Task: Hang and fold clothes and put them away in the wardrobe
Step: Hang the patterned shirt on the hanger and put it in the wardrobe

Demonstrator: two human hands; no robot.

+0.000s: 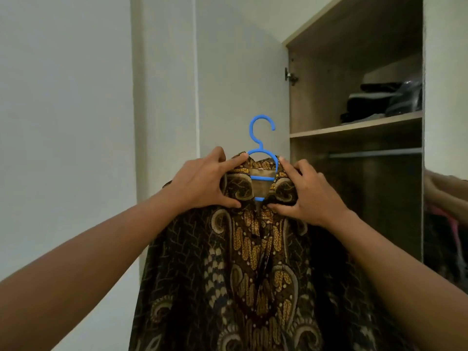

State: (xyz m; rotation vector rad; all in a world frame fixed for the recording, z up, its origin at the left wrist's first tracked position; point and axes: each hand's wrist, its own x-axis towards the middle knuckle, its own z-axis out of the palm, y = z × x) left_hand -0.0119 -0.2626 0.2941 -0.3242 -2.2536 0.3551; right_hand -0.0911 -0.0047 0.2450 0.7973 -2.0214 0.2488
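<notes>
A dark brown and gold batik shirt (pixel 253 262) hangs on a blue plastic hanger (pixel 260 138), held up in front of me. Its hook points up, free of any rail. My left hand (pixel 202 183) pinches the shirt's left collar and shoulder over the hanger. On the other side, my right hand (pixel 306 196) grips the right collar. The open wardrobe (pixel 316 97) stands to the right, with a metal rail (pixel 374 153) under a shelf (pixel 354 126).
Folded dark clothes (pixel 372 102) and a clear plastic bag (pixel 407 97) lie on the upper shelf. The white wardrobe door (pixel 240 72) stands open behind the shirt. A white panel (pixel 445 84) at the right edge reflects an arm and hanging clothes below.
</notes>
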